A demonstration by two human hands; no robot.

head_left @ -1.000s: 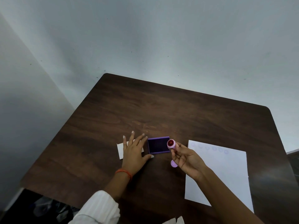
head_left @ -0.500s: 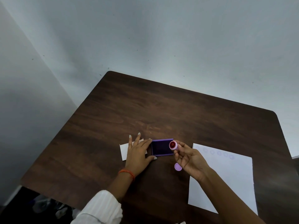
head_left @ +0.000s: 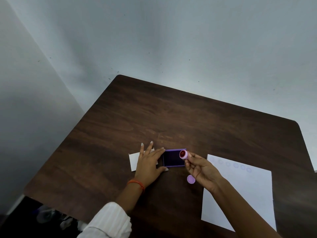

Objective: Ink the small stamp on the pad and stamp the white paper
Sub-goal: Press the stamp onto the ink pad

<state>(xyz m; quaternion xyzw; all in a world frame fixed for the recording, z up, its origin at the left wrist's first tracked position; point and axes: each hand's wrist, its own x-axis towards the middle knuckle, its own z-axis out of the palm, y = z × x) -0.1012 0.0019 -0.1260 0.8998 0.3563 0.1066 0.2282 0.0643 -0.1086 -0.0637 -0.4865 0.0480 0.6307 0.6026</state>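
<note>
Stamp: you hold the small stamp [head_left: 183, 154] pinched in the fingertips of your right hand [head_left: 201, 170], its red face tilted up and toward you, not yet turned down.
Ink pad: the open purple ink pad [head_left: 174, 158] lies just beside and below your grip, on its left; the stamp hangs at the pad's right edge, and whether it touches the rim is unclear.
Left hand: your left hand [head_left: 147, 164] lies flat and spread, holding nothing, thumb and forefinger bracing the pad's left side and the palm resting on a small white card [head_left: 134, 160].
Cap: a round purple cap [head_left: 191, 179] lies on the table [head_left: 154, 117] just under your right wrist.
Paper: the white paper [head_left: 243, 191] lies to the right of your grip, with a faint row of prints along its far edge.
Risk: if you press the face tilted, it probably inks unevenly and prints a partial ring.
Risk: a sideways push at the rim may slide the pad if your left hand eases.
Risk: your wrist could knock the cap.
</note>
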